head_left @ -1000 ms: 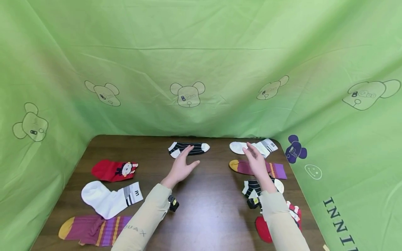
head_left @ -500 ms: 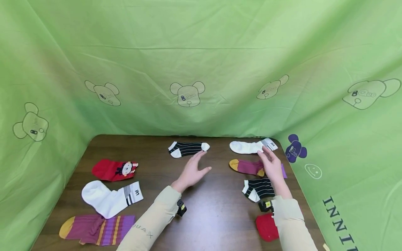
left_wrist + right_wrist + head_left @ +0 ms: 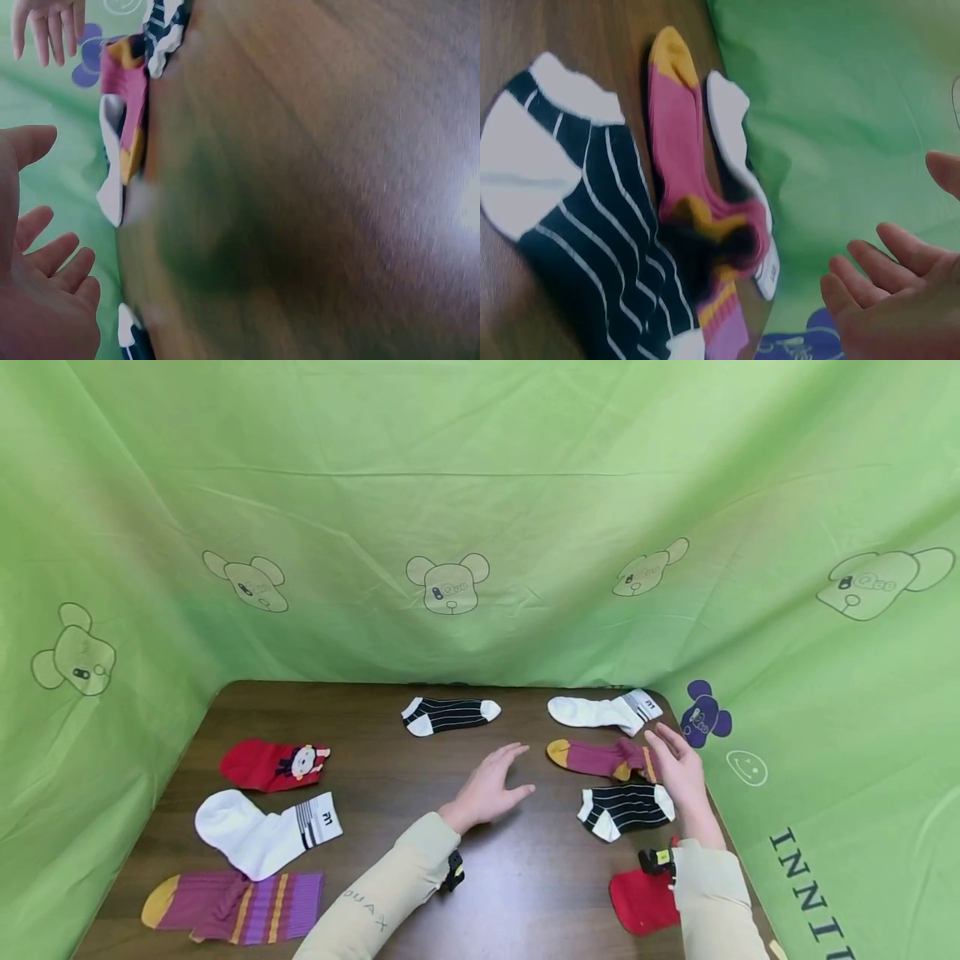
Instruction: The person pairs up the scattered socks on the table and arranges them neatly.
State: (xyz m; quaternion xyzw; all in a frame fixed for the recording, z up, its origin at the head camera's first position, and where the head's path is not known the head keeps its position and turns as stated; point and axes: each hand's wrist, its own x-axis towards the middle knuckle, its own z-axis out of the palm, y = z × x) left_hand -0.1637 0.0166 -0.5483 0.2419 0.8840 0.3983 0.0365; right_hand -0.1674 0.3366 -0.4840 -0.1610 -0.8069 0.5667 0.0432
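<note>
Since the earlier frames, both hands have shifted to the right and drawn a little closer to the person, while the socks lie as they did. The left hand (image 3: 487,787) is over the middle of the counter (image 3: 525,885), its grip apart, thumb well away from the fingers. The right hand (image 3: 681,774) also has its grip apart, and from the head it covers the cuff end of the right maroon sock (image 3: 596,758). That sock lies flat near the right edge, yellow toe pointing left, between the right white sock (image 3: 588,711) and the right black sock (image 3: 630,806). Nearer the person, the right red sock (image 3: 641,900) is partly hidden by the right arm. The far black sock (image 3: 453,716) lies beyond the left hand. Down the left side are the left red sock (image 3: 258,766), left white sock (image 3: 251,835) and left maroon sock (image 3: 206,902).
</note>
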